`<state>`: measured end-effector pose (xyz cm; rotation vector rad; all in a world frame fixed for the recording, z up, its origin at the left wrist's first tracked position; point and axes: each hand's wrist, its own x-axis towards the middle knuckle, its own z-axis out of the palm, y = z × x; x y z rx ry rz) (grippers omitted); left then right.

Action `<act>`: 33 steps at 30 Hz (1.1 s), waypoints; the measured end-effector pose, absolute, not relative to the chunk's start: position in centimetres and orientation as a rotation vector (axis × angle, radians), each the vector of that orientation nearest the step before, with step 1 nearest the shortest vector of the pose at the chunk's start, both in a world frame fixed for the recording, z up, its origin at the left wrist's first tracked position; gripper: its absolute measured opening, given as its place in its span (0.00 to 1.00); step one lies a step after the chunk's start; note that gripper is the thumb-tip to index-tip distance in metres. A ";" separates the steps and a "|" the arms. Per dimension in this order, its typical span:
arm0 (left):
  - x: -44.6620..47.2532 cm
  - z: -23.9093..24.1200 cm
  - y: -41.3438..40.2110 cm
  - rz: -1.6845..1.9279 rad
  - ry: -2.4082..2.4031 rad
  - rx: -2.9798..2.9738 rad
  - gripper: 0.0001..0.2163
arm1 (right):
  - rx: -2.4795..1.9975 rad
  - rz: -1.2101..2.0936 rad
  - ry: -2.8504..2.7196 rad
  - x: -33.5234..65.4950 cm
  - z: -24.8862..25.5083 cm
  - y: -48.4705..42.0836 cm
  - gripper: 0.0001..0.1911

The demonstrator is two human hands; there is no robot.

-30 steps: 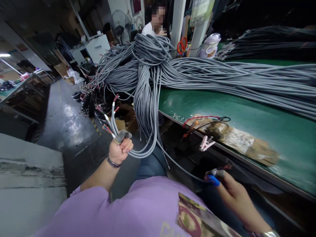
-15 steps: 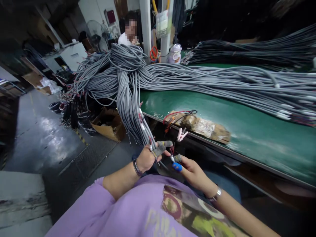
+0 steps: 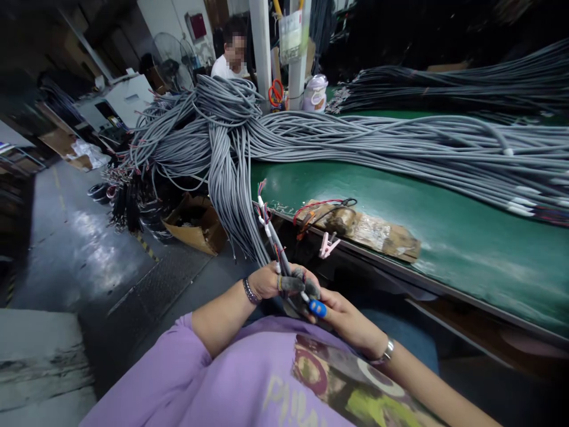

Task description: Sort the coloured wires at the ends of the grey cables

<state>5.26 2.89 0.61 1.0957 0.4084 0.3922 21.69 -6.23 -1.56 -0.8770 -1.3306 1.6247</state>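
Several grey cables with white-wrapped ends and thin coloured wires rise out of my left hand, which is closed around them. Grey finger covers sit on some of its fingers. My right hand, with a blue cover on the thumb, pinches the white-banded end of one cable close against the left fingers. The coloured wires at that end are partly hidden between the fingers. Both hands meet in front of my body, below the table edge.
A large grey cable bundle lies along the green table and hangs over its left end. A taped board and a pink clip are at the near edge. A cardboard box stands below. A person sits behind.
My left fingers have closed in over the cable end, and my right hand has come slightly nearer the left. The held cables stand a little farther right.
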 end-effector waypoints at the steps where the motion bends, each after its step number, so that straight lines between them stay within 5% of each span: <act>1: 5.3 0.5 2.9 0.406 0.408 1.085 0.25 | -0.873 1.640 -1.337 21.6 -1.6 -6.1 0.23; 13: 6.4 -0.1 0.6 0.654 0.837 1.221 0.20 | -1.345 1.154 -1.234 23.3 0.2 -5.4 0.18; 24: 5.8 -0.5 0.6 0.431 0.749 1.233 0.22 | -1.195 1.346 -1.247 22.1 0.9 -4.0 0.19; 33: 6.3 -1.9 -0.1 0.742 0.888 1.207 0.20 | -1.334 1.237 -1.020 21.2 1.0 -4.1 0.23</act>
